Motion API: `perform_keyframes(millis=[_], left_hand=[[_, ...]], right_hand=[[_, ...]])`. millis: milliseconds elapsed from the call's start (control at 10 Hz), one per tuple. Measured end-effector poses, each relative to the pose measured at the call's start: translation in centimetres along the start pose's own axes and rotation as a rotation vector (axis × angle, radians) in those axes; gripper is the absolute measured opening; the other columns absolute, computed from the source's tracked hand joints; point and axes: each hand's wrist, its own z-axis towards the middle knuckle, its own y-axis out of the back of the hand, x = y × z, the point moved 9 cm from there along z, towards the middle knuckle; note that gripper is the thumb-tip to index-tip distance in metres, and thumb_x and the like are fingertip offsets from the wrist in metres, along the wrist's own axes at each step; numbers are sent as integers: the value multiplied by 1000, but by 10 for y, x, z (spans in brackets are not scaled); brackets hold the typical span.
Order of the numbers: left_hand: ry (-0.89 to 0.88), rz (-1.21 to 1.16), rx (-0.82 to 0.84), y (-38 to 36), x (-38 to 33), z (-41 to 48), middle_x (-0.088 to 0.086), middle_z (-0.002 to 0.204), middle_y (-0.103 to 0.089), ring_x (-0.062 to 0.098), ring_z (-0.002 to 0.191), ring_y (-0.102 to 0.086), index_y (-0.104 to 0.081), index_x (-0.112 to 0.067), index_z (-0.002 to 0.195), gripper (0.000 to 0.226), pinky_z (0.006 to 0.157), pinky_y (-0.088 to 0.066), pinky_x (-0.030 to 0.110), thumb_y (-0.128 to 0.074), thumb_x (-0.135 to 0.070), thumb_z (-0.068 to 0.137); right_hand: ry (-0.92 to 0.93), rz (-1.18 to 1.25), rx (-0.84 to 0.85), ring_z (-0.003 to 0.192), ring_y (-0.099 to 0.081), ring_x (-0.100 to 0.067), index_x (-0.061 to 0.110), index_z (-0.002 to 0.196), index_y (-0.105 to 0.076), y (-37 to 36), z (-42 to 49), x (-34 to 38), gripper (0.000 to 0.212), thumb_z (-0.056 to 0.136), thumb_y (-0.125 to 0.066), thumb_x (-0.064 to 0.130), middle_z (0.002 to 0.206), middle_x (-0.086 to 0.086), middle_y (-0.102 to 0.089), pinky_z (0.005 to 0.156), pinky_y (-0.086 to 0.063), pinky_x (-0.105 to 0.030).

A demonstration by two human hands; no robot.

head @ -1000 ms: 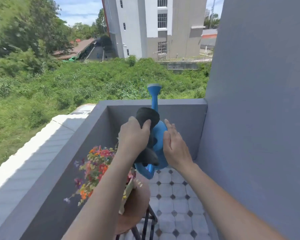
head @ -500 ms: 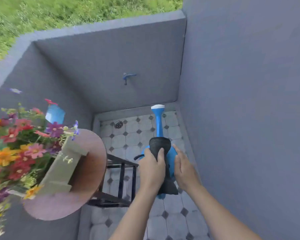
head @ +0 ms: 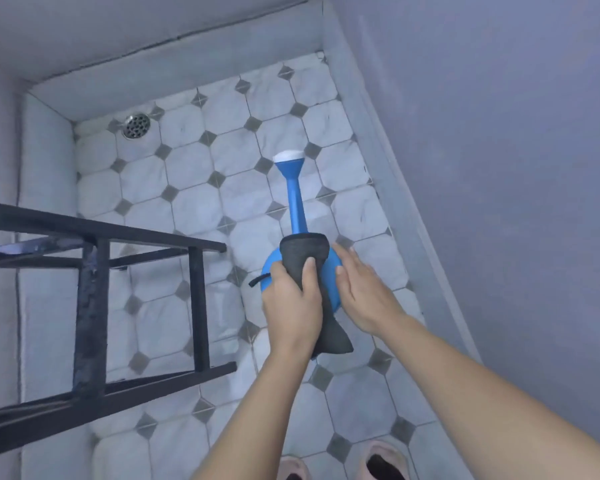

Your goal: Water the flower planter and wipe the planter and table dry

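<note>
Watering can [head: 298, 209] and cloth [head: 303, 252] in left hand [head: 291, 299], right hand [head: 364, 292] flat alongside

The watering can [head: 298, 209] is bright blue, its spout tipped white well beyond the left grip [head: 293, 299]. The cloth [head: 303, 252] in that grip is charcoal, nearly black. The floor [head: 194, 168] below both grips is white marbled octagon tiles with small grey diamonds between them. Left of the left grip the counter frame [head: 90, 306] is black. The wall [head: 499, 133] past the right grip [head: 364, 292] is pale blue-grey. The drain [head: 136, 125] is silvery; the slippers [head: 381, 446] pale pink.
</note>
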Motion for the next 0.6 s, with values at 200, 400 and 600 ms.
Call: perform_keyframes(millis=[200,400,600], left_hand=[[18,1,10,-59,54,37,7,83,-58,25,77,-53,-50,-6,97,32,66,-35,29,-46,-38,95],[37,-23,26,-90,67,48,2,76,-55,23,73,-52,-42,-9,92,28,57,-34,29,-46,-36,96],[140,188,132,-83,58,43,17,117,-53,36,112,-49,-43,-5,116,50,87,-40,41,-38,-50,94]], right_hand=[[3,-56,33,149,-6,-16,23,153,-11,-45,43,-55,50,103,-15,30,160,-2,-18,120,-13,-36],[-23,-76,94,149,-7,-21,26,152,-12,-50,61,-76,49,104,-15,29,159,-4,-22,117,-16,-38],[-82,5,14,149,-5,-20,28,152,-11,-8,50,-44,50,103,-17,30,161,-2,-15,116,-15,-39]])
